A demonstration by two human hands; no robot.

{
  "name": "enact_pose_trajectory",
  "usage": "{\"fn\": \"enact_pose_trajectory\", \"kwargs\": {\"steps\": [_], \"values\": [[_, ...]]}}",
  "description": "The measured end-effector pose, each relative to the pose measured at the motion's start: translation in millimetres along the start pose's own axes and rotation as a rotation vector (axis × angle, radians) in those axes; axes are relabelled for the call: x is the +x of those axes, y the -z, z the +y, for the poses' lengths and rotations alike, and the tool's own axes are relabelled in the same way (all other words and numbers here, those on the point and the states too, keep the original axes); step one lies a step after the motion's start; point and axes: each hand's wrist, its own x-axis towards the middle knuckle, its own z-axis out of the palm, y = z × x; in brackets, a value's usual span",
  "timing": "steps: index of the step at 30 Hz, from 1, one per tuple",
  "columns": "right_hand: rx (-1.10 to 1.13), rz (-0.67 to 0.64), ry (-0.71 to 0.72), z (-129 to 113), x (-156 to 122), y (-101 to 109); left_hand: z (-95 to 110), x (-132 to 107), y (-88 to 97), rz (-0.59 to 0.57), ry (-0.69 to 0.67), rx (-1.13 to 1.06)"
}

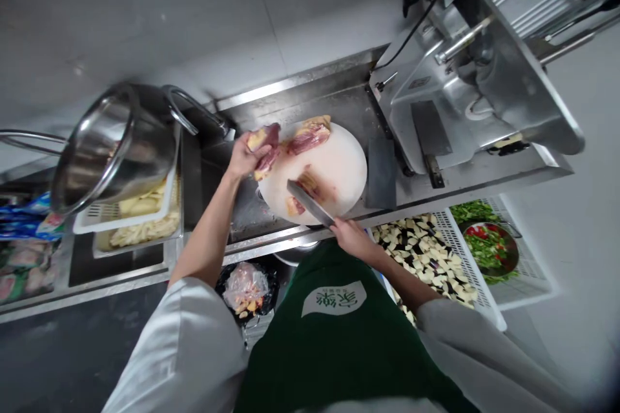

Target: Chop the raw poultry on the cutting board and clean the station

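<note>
My left hand [245,156] is closed around a piece of raw meat [265,137] with yellowish skin, at the left rim of the round white cutting board [346,164]. In my right hand [352,237] is a knife [310,202], its blade slanting up and left over the near part of the board. Cut raw meat [309,182] lies against the blade, partly hidden by it. Another larger meat piece [310,135] rests near the far edge of the board, to the right of my left hand.
A cleaver [430,135] lies by a metal slicing machine [479,87] on the right. Left stands a large steel pot [121,148] near a tap [181,106]. Below the counter are a crate of cut eggplant [431,251], a bowl of chopped greens [491,248] and a bagged bin [247,290].
</note>
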Motion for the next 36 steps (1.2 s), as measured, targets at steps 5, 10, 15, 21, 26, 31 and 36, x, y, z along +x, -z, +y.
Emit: {"fn": "enact_pose_trajectory", "kwargs": {"steps": [5, 10, 15, 21, 26, 31, 36], "values": [[0.011, -0.083, 0.029, -36, 62, -18, 21, -29, 50.7, 0.043, 0.104, -0.136], [-0.030, 0.068, -0.148, 6, 86, 18, 17, -62, 37.1, -0.034, 0.120, -0.114], [-0.097, 0.155, -0.284, 42, 85, 57, -38, -105, -34.0, -0.080, 0.356, -0.138], [-0.194, 0.136, -0.258, 19, 69, 58, -92, -163, -50.1, 0.207, 0.489, 0.219], [-0.211, 0.090, -0.133, -25, 73, 33, -103, -198, -29.3, 0.311, 0.498, 0.156], [-0.262, 0.072, -0.045, -55, 85, 44, -107, -218, -30.3, 0.427, 0.519, -0.085], [-0.202, 0.303, 0.007, -68, 91, 53, -109, -228, -35.7, 0.488, 0.504, -0.197]]}}
